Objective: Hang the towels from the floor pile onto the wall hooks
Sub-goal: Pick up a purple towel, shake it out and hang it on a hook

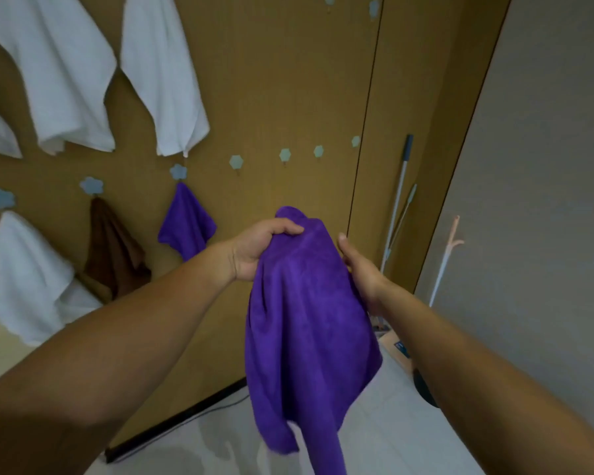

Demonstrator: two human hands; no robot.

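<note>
A purple towel (306, 320) hangs in front of me, held up near its top. My left hand (258, 248) grips its upper left part, thumb curled over the cloth. My right hand (357, 269) holds the right side, its fingers hidden behind the fabric. On the wooden wall just above the towel are bare pale-blue flower hooks (236, 162), (284, 154), (318, 151), (356, 141). Another purple towel (186, 224) hangs from a hook (178, 171) to the left.
White towels (59, 73), (165, 73), (28, 279) and a brown towel (114, 248) hang on the left of the wall. Mop handles (400, 197) lean in the corner by a grey wall (528, 200). Pale tiled floor (374, 423) lies below; the pile is out of view.
</note>
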